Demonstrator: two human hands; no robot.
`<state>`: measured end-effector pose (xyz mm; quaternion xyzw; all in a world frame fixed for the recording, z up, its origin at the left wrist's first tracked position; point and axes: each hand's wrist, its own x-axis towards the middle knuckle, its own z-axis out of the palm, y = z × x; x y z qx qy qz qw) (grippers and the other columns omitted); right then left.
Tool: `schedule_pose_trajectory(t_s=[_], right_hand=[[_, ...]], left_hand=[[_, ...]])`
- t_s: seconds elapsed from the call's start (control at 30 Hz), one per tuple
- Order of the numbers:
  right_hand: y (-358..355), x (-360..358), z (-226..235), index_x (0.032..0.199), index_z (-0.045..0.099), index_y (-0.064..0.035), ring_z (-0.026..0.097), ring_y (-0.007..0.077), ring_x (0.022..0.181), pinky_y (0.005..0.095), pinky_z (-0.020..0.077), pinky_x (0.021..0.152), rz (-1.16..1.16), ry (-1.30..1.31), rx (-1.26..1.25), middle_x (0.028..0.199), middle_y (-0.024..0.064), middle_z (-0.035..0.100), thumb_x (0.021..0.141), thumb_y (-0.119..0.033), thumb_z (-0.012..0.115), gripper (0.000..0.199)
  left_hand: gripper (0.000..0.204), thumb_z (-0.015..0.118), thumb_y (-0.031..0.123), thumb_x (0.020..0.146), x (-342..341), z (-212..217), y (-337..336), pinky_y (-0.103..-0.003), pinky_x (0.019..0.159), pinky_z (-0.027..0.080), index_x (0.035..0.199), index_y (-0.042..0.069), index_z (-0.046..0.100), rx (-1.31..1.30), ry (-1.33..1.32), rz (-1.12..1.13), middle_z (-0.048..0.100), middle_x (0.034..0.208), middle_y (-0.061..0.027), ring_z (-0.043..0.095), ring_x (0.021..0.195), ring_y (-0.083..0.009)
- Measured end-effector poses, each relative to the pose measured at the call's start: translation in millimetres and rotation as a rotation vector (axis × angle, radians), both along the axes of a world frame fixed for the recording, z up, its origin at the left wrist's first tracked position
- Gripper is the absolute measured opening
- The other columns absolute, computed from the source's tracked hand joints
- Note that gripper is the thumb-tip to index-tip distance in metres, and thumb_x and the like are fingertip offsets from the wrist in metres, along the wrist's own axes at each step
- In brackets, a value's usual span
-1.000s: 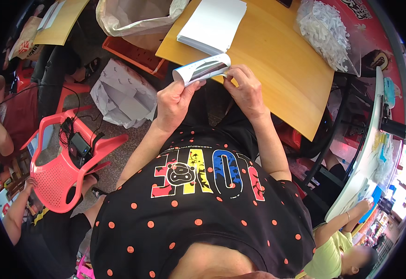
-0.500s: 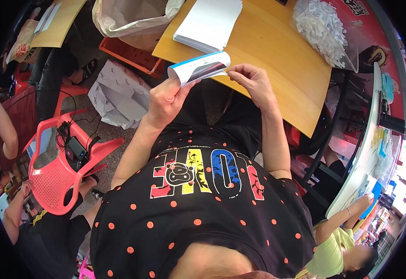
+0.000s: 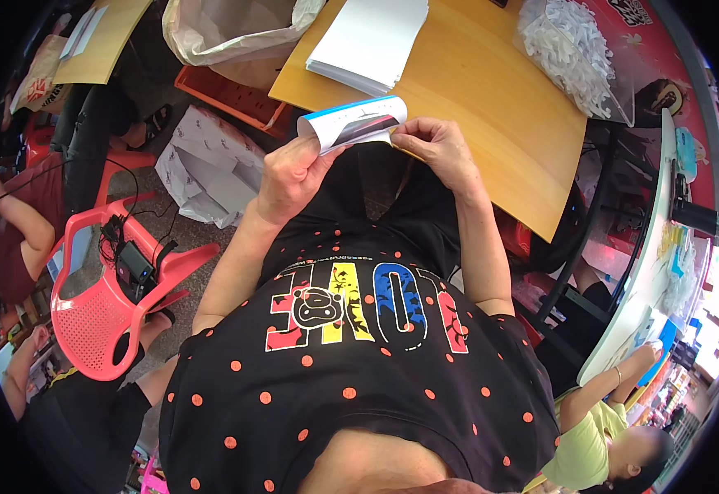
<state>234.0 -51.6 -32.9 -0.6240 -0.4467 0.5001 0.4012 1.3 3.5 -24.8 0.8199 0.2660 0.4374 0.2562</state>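
Observation:
A curled printed sheet (image 3: 351, 125), white with a blue edge and a dark picture, is held up at the near edge of the wooden table. My left hand (image 3: 293, 177) grips its lower left side between thumb and fingers. At the sheet's right lower corner, my right hand (image 3: 442, 152) is closed in a pinch, thumb and forefinger on the paper edge. Just beyond, a stack of white sheets (image 3: 372, 41) lies on the table (image 3: 491, 115). Whether the held piece is one sheet or several layers, I cannot tell.
A clear bag of white paper strips (image 3: 569, 53) stands at the table's far right. Left of the table are an open pale sack (image 3: 236, 37), an orange crate (image 3: 232, 99) and a white patterned bag (image 3: 211, 165). A red plastic chair (image 3: 100, 305) holds a black device. Other people sit on both sides.
My right hand has shifted a little left and toward me, its fingertips moving along the sheet's right corner. The sheet has dipped slightly; my left hand keeps its grip.

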Motion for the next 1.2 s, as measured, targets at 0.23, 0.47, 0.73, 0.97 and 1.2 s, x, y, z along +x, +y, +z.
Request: schedule_pose_trajectory(t_s=[0.23, 0.47, 0.73, 0.97, 1.2], right_hand=[[3.0, -6.3, -4.4, 0.088, 0.065, 0.0034, 0.054, 0.0086, 0.068, 0.0258, 0.0444, 0.064, 0.049, -0.149, 0.007, 0.073, 0.0034, 0.063, 0.085, -0.023, 0.062, 0.027], [-2.3, -8.8, -3.8, 0.086, 0.064, 0.0018, 0.052, 0.0080, 0.068, 0.0255, 0.0441, 0.064, -0.009, -0.124, -0.003, 0.071, 0.0017, 0.060, 0.085, -0.021, 0.062, 0.023], [-20.9, -17.0, 36.3, 0.087, 0.065, 0.0010, 0.049, 0.0039, 0.065, 0.0205, 0.0406, 0.060, -0.145, 0.104, 0.097, 0.070, -0.0019, 0.058, 0.085, -0.015, 0.064, 0.016], [-10.6, -17.1, 23.0, 0.085, 0.068, 0.0029, 0.051, 0.0053, 0.061, 0.0213, 0.0411, 0.057, -0.211, -0.209, 0.142, 0.064, 0.0010, 0.058, 0.083, -0.017, 0.067, 0.020], [-16.3, -43.4, 39.1, 0.076, 0.063, -0.0006, 0.059, 0.0183, 0.065, 0.0297, 0.0476, 0.060, -0.131, -0.381, 0.561, 0.071, 0.0089, 0.061, 0.077, -0.006, 0.069, 0.008]], left_hand=[[0.015, 0.067, 0.002, 0.082, -5.7, -1.4, -1.7, -0.031, 0.061, 0.051, 0.096, -0.002, 0.065, -0.011, 0.054, -0.005, 0.067, 0.083, -0.0142, 0.067, 0.072, -0.0264], [0.014, 0.068, 0.004, 0.081, -10.5, -3.0, -2.2, -0.033, 0.055, 0.049, 0.093, -0.001, 0.065, 0.066, 0.096, -0.010, 0.063, 0.074, -0.0139, 0.062, 0.063, -0.0298], [0.014, 0.070, 0.002, 0.078, -6.8, -5.2, 2.7, -0.034, 0.055, 0.050, 0.090, -0.001, 0.063, 0.091, 0.075, 0.013, 0.063, 0.074, -0.0135, 0.063, 0.063, -0.0282], [0.018, 0.070, 0.002, 0.077, -0.2, -0.2, 0.5, -0.034, 0.056, 0.050, 0.093, -0.001, 0.064, 0.106, 0.064, -0.010, 0.063, 0.075, -0.0136, 0.063, 0.065, -0.0286], [0.019, 0.067, 0.001, 0.080, 0.9, -2.6, 1.1, -0.036, 0.065, 0.052, 0.098, -0.003, 0.065, 0.069, 0.165, -0.024, 0.066, 0.087, -0.0179, 0.066, 0.076, -0.0337]])
